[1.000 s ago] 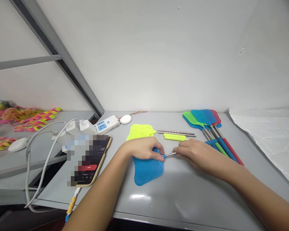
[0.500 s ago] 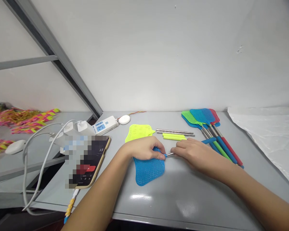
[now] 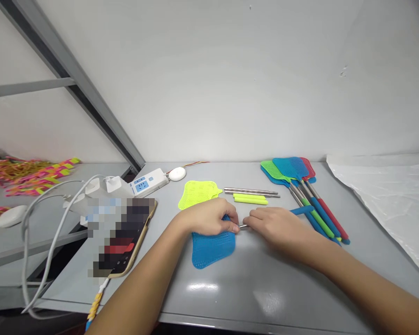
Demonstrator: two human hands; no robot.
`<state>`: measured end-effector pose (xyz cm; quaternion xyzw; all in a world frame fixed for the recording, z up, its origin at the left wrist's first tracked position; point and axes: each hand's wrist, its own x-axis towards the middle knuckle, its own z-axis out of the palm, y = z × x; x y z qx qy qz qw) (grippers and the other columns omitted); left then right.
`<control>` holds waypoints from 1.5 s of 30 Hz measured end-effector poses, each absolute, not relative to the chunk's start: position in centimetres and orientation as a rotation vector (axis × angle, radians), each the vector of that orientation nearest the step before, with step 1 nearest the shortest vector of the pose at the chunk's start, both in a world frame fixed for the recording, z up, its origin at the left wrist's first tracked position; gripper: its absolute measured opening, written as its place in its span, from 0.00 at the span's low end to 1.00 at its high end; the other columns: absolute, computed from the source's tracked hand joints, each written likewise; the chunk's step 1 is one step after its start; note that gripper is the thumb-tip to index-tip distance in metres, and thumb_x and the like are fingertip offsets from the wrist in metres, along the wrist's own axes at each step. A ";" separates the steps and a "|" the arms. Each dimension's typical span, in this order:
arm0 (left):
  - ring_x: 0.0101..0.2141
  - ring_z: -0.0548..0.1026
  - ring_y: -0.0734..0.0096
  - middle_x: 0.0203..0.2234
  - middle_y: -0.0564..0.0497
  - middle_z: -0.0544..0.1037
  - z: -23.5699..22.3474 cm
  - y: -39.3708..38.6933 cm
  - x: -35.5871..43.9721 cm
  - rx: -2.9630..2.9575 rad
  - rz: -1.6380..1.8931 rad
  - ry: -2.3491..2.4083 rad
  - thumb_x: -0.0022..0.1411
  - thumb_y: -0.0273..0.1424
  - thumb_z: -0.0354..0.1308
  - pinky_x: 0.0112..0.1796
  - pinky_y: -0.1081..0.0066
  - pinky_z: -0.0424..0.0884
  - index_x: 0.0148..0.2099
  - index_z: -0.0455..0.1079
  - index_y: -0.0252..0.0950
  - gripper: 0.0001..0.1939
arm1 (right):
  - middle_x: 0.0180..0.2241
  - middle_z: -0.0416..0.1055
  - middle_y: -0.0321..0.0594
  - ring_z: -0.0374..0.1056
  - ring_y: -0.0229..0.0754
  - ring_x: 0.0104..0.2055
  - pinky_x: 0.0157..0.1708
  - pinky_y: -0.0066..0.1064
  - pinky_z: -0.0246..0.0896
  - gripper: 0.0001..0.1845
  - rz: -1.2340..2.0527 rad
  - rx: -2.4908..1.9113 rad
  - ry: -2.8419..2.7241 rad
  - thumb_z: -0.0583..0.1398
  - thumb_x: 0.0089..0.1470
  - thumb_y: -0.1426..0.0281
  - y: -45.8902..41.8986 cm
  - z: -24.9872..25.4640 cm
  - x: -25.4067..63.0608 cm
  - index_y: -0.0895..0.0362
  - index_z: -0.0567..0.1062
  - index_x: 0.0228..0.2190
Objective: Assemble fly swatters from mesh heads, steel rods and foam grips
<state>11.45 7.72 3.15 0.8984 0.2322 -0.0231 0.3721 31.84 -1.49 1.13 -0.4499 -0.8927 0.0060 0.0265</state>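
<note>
My left hand (image 3: 214, 217) is closed on the neck of a blue perforated fly swatter head (image 3: 212, 250), which lies on the grey table. A thin metal rod (image 3: 243, 226) runs from that neck into my right hand (image 3: 270, 225), whose fingers are wrapped round it. The rod's blue grip (image 3: 302, 210) sticks out beyond my right hand. Behind my left hand lies a yellow swatter head (image 3: 198, 193). Next to it are several metal rods (image 3: 251, 190) and yellow grip sleeves (image 3: 250, 198).
Several assembled swatters (image 3: 309, 200) lie in a pile at the right, near a white plastic sheet (image 3: 380, 186). At the left are a phone (image 3: 132, 246), a power strip (image 3: 148, 182), white cables (image 3: 52, 246) and a round white device (image 3: 177, 174). A metal frame (image 3: 91, 107) rises behind.
The view has shifted a little, moving the table's contents slightly left. The gap between my hands has narrowed slightly, with less of the rod showing. Both hands keep their hold.
</note>
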 end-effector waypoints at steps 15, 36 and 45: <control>0.32 0.75 0.69 0.35 0.49 0.77 4.7 9.6 10.6 1.484 1.039 1.104 0.59 0.47 0.56 0.32 0.71 0.70 0.49 0.67 0.38 0.22 | 0.30 0.71 0.40 0.64 0.38 0.29 0.27 0.30 0.49 0.17 -0.299 -1.548 -2.371 0.47 0.65 0.67 -1.1 3.3 34.5 0.54 0.73 0.47; 0.33 0.79 0.62 0.36 0.44 0.81 3.3 8.6 11.7 1.271 0.631 0.950 0.49 0.42 0.67 0.36 0.62 0.77 0.42 0.75 0.34 0.21 | 0.33 0.74 0.40 0.69 0.40 0.32 0.27 0.31 0.50 0.15 -0.227 -1.565 -2.450 0.46 0.65 0.72 -1.2 2.7 33.2 0.58 0.73 0.39; 0.32 0.79 0.63 0.35 0.44 0.81 4.9 10.0 8.9 1.240 0.663 0.944 0.51 0.38 0.67 0.35 0.65 0.77 0.43 0.74 0.33 0.19 | 0.31 0.74 0.36 0.68 0.40 0.31 0.28 0.30 0.53 0.18 0.121 -1.688 -2.256 0.48 0.65 0.62 -1.0 4.0 33.9 0.54 0.73 0.32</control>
